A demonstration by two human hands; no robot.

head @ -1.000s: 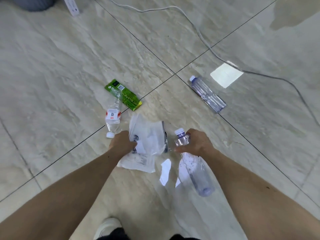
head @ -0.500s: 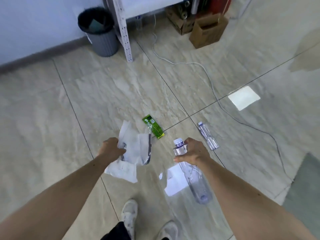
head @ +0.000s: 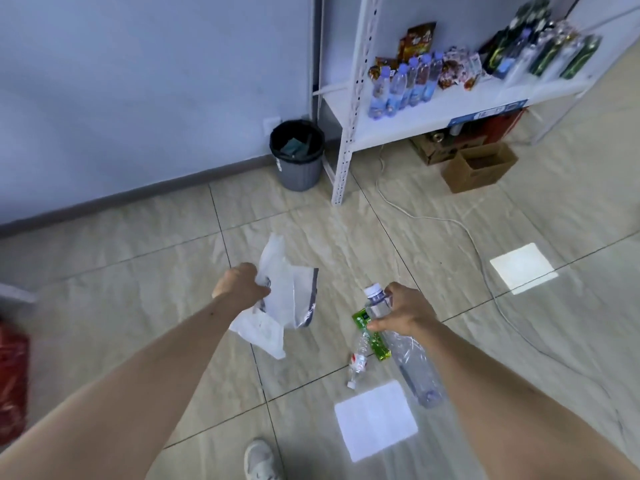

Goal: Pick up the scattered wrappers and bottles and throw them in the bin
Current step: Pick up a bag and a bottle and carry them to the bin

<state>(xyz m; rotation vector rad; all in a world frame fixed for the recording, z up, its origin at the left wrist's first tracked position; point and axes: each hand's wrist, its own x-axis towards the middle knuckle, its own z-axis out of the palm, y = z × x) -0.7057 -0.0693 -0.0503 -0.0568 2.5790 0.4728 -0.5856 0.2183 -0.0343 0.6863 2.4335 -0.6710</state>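
My left hand (head: 240, 284) is shut on a crumpled white plastic wrapper (head: 282, 299) that hangs above the tiled floor. My right hand (head: 403, 311) grips a clear empty bottle (head: 407, 355) just below its white cap, the bottle hanging base-down. On the floor under that hand lie a green wrapper (head: 375, 342) and a small clear bottle with a red label (head: 360, 358). The grey bin (head: 298, 164) with a black liner stands against the wall ahead, beside a shelf leg.
A white metal shelf (head: 450, 102) with bottles and snack packs stands right of the bin. Cardboard boxes (head: 478, 166) sit under it. A white cable (head: 467, 233) runs across the floor. My shoe (head: 259, 459) shows at the bottom; something red (head: 12, 379) at the left edge.
The view has lifted from the floor to the wall, bin and shelf. Both hands have risen with the white wrapper and the clear bottle still in them.
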